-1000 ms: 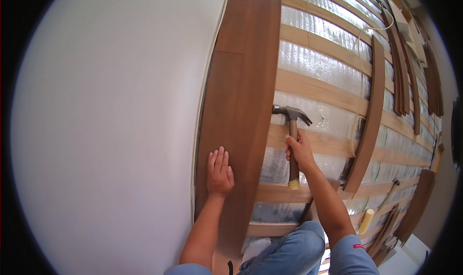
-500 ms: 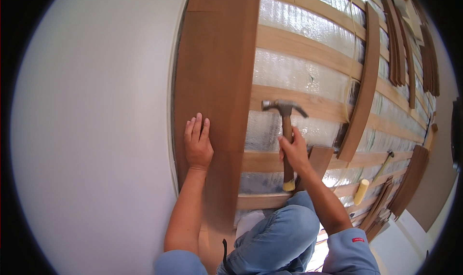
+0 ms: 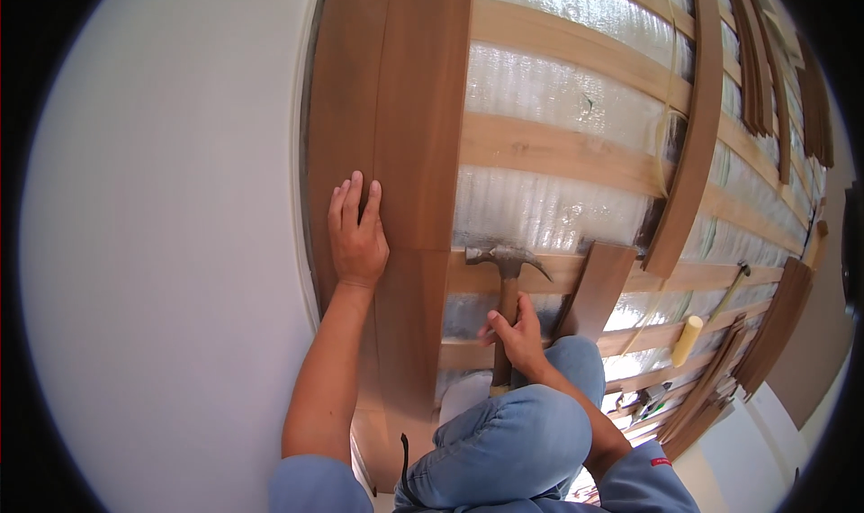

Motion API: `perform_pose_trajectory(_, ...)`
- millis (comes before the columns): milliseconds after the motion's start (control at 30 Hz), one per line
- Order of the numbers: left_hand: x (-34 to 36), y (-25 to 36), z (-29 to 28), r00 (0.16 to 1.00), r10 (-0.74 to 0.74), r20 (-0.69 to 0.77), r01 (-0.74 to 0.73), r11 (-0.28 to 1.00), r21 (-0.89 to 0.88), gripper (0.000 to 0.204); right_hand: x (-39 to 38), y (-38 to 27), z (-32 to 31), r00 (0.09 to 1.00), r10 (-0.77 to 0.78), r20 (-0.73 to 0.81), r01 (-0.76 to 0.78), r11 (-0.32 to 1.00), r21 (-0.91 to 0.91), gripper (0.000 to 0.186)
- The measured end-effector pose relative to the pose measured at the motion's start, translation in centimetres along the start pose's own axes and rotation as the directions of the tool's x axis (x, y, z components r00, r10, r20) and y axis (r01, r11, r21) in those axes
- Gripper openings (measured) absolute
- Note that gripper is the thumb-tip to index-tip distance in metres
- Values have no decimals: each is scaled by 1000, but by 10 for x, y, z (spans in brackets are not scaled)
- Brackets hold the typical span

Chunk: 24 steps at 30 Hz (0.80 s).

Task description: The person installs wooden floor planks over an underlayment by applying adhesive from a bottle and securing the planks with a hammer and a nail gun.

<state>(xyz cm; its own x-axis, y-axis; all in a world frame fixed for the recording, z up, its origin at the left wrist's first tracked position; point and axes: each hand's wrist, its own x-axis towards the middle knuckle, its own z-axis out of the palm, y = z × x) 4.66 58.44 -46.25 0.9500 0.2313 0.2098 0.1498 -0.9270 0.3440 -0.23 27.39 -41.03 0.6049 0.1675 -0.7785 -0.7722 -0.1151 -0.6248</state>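
My left hand [image 3: 358,243] lies on the brown wooden floor planks [image 3: 423,153] beside the white wall, fingers stretched out and slightly apart. In my right hand [image 3: 522,337] is a claw hammer [image 3: 508,259] with a wooden handle. Its steel head is just right of the planks' outer edge, above a pale batten [image 3: 562,270]; whether it touches anything I cannot tell. My bent knee hides the handle's lower end.
Silvery foil sheeting [image 3: 540,198] shows between the pale battens. To my right lie a short brown board [image 3: 598,288], a long loose plank [image 3: 693,144] and a yellow cylinder [image 3: 687,340]. Another hammer [image 3: 731,288] and stacked planks [image 3: 776,324] lie farther right.
The hammer and my right hand have come lower and a little left, nearer my knee. My left hand stays on the planks. The whole view has shifted slightly.
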Motion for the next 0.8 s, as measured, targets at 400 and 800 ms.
perform_pose_trajectory(400, 16, -35, -14, 985, 143, 96, -136, 988, -79, 49, -21, 17, 14, 998, 51, -48, -47, 996, 77, 23)
perform_pose_trajectory(800, 20, -40, -15, 975, 193, 111, -193, 981, -8, 51, -18, 22, 26, 994, 106, -21, -106, 994, -26, 19)
